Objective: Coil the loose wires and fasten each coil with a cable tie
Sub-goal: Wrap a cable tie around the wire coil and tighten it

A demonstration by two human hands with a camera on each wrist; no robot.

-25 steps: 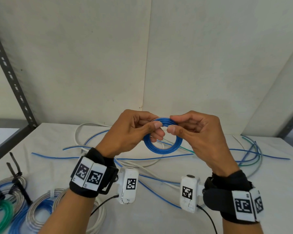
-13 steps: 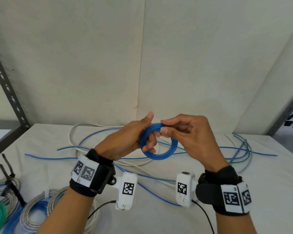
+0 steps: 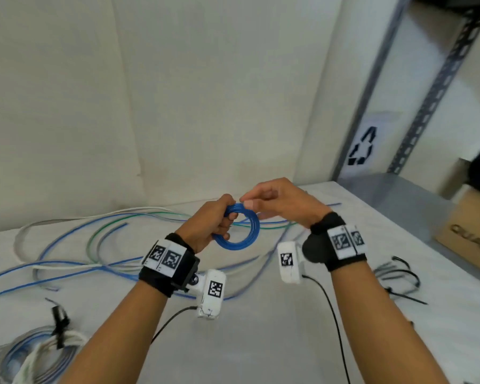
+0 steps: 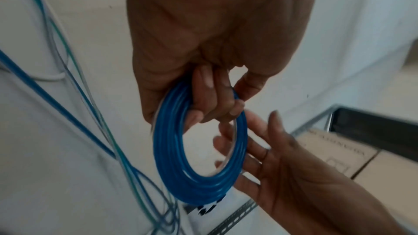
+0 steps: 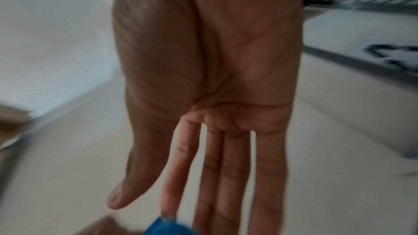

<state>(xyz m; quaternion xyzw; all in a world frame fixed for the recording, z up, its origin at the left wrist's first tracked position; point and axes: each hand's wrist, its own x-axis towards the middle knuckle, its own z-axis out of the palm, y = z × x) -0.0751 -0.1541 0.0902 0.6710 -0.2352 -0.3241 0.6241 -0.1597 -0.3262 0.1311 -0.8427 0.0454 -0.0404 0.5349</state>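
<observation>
Low and left of the left hand (image 3: 209, 227), tied wire bundles (image 3: 36, 353) lie on the counter (image 3: 261, 342), with loose wires (image 3: 100, 245) strewn beyond its wrist. That hand's fingers curl round the blue wire coil (image 3: 237, 231), held above the counter between both hands. The right hand (image 3: 280, 206) has its fingers straight, tips touching the coil's top. Black cable ties (image 3: 396, 275) lie right of the right wrist; further right, a cardboard box (image 3: 468, 231) sits on a metal shelf, contents unclear.
</observation>
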